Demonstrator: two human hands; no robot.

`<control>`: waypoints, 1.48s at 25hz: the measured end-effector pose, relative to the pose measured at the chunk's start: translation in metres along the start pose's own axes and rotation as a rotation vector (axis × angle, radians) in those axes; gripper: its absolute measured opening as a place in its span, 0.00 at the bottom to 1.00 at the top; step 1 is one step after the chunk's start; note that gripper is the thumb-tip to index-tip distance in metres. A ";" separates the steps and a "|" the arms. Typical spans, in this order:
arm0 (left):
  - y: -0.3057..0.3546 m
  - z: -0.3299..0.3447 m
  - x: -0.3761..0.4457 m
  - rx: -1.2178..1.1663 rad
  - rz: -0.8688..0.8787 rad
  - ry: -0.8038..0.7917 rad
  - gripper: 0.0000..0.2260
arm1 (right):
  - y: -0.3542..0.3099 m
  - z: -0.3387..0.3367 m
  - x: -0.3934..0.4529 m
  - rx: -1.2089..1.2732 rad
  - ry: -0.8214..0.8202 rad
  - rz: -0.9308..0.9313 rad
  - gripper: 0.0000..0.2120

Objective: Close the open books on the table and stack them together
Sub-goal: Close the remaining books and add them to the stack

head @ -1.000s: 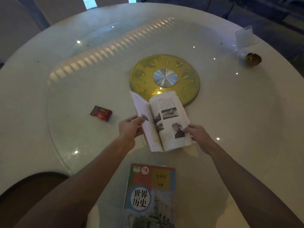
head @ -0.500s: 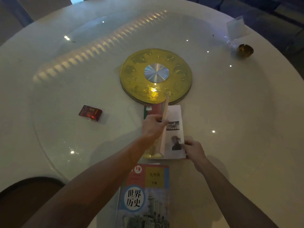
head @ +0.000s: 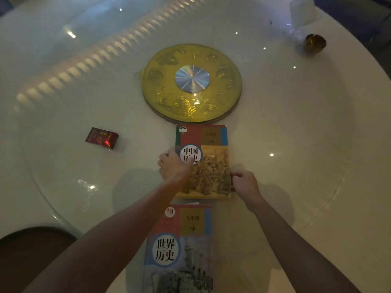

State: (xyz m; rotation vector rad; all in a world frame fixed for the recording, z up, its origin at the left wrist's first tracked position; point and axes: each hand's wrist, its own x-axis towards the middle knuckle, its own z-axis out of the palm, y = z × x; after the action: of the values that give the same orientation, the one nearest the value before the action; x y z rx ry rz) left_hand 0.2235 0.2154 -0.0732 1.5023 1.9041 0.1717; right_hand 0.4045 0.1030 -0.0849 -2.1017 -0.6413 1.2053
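A history textbook with a green, red and yellow cover [head: 211,153] lies closed and flat on the round white table [head: 296,166], just in front of the gold disc. My left hand [head: 174,168] rests on the book's left edge and cover. My right hand [head: 244,181] pinches its lower right edge. A second closed textbook with a blue and red cover [head: 182,246] lies nearer to me, apart from the first, with a small gap between them.
A gold turntable disc with a silver hub [head: 191,83] sits at the table's middle. A small red box [head: 102,137] lies to the left. A gold cup [head: 314,43] and a clear card stand [head: 302,11] are at the far right. A dark chair [head: 31,250] is at lower left.
The far book was open in both hands; my left hand swung its cover over to the right and it now lies closed and flat.
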 end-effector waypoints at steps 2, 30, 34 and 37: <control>-0.012 -0.003 0.005 -0.023 -0.099 -0.028 0.27 | -0.002 0.006 -0.001 -0.135 0.063 -0.054 0.16; -0.104 -0.104 -0.125 -0.966 -0.099 -0.290 0.11 | 0.007 0.031 -0.147 0.312 -0.171 0.109 0.12; -0.156 -0.070 -0.151 -0.868 -0.114 -0.219 0.13 | 0.050 0.048 -0.174 0.113 -0.127 0.070 0.06; -0.183 -0.059 -0.171 -0.761 -0.050 -0.218 0.13 | 0.074 0.056 -0.195 0.099 -0.103 0.013 0.13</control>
State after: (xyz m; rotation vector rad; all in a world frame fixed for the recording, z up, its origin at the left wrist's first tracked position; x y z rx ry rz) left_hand 0.0561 0.0213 -0.0459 0.9095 1.4512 0.6073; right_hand 0.2719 -0.0634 -0.0476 -1.9753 -0.6011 1.3321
